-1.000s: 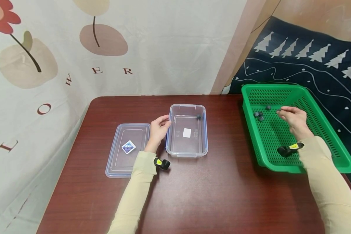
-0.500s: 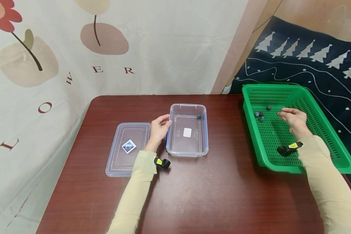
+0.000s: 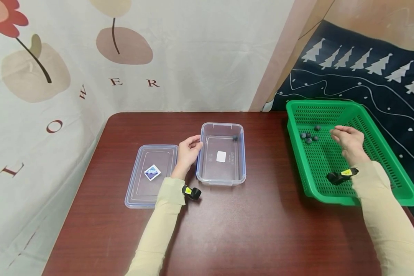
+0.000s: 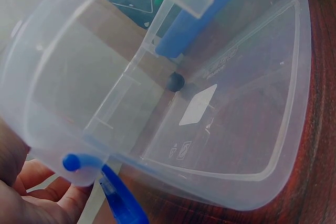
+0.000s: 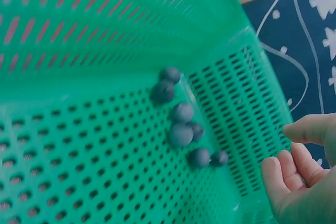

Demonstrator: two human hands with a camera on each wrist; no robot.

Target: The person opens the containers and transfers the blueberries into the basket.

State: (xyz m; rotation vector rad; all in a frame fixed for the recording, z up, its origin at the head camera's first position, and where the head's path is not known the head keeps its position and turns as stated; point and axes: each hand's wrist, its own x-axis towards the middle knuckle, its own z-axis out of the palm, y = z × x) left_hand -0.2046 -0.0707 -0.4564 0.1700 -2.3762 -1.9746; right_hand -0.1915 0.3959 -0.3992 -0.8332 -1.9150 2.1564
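A clear plastic food container (image 3: 221,170) with blue latches stands on the table, a single blueberry (image 4: 176,82) inside at its far end. My left hand (image 3: 187,154) holds the container at its left rim; in the left wrist view the bent fingers (image 4: 52,190) lie just outside the corner, beside a hanging blue latch (image 4: 123,200). Over the green basket (image 3: 308,180) is my right hand (image 3: 350,143), thumb and fingers apart in the right wrist view, no berry between them. Several blueberries (image 5: 181,134) lie grouped on the basket floor.
The container's lid (image 3: 151,191), with a blue and white sticker, lies flat on the brown table (image 3: 255,230) left of the container. A patterned wall cloth (image 3: 207,57) hangs at the table's back edge. Dark cloth with white trees (image 3: 352,84) lies behind the basket.
One more blueberry now shows beside the group in the basket, near the right fingertips. My right hand has shifted slightly right. The left hand and container stay put.
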